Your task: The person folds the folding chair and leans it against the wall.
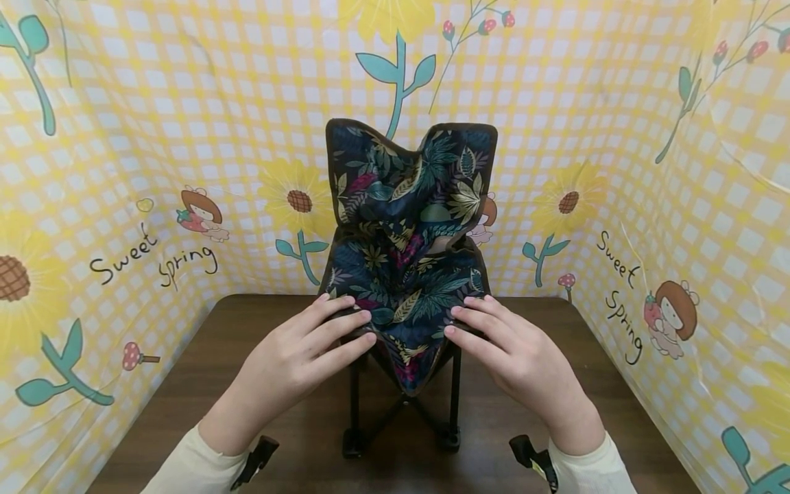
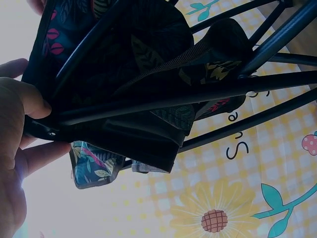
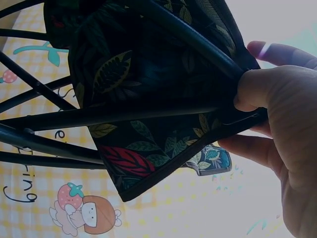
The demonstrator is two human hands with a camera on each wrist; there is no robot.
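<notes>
folding camp chair (image 1: 407,274) with a dark leaf-print fabric seat and back stands on the brown table (image 1: 185,384), right in the middle, its thin black legs (image 1: 354,405) crossing underneath. a yellow checked backdrop (image 1: 154,171) with sunflowers and "sweet spring" lettering wraps round behind and to both sides.

left hand (image 1: 296,360) and right hand (image 1: 518,357) sit on the front corners of the seat, one each side. from above the fingers (image 1: 345,329) look laid fairly flat over the cloth, close together. the wrist views show more: each thumb is tucked under the seat edge against the frame rail, so both hands are pinching the front corners of the chair, fabric and tube together.

i'd say it's light, easy to lift with two hands. the cloth is soft and slack, sagging between the rails, so it gives no firm hold on its own; the metal tubes are the stiff part. best taken where the hands are now, at the corners where the fabric wraps the frame. the crossed legs look hinged and could fold or nip a finger.
</notes>
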